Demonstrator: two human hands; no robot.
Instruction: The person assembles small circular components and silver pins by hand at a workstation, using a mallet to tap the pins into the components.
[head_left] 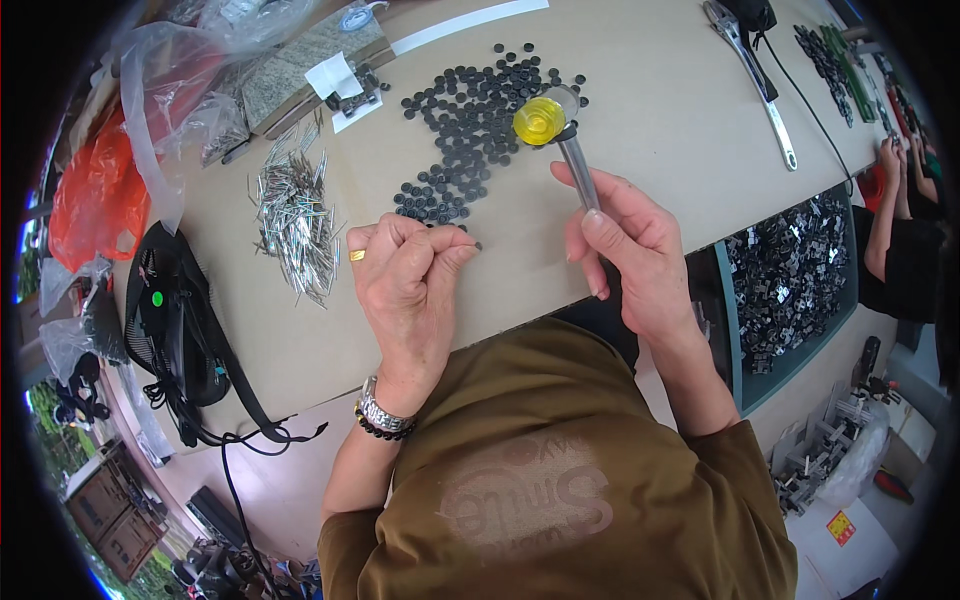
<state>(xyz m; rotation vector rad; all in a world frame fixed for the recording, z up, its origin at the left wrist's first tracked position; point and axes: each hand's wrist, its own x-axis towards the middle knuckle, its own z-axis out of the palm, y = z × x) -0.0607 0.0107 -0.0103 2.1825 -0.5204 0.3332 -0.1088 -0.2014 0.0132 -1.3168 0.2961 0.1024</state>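
In my right hand is a small mallet with a translucent yellow face and a grey handle, its head raised over the table. My left hand is closed in a pinch left of it, a ring on one finger. A tiny dark bit shows at the fingertips, too small to name. Many small black round caps lie spread just beyond both hands. Left of my left hand is a heap of thin silvery metal pins.
A black mesh bag with cords lies at the left, near clear and red plastic bags. An adjustable wrench lies at the far right. A green bin of dark metal parts stands to the right, beside another person's arm.
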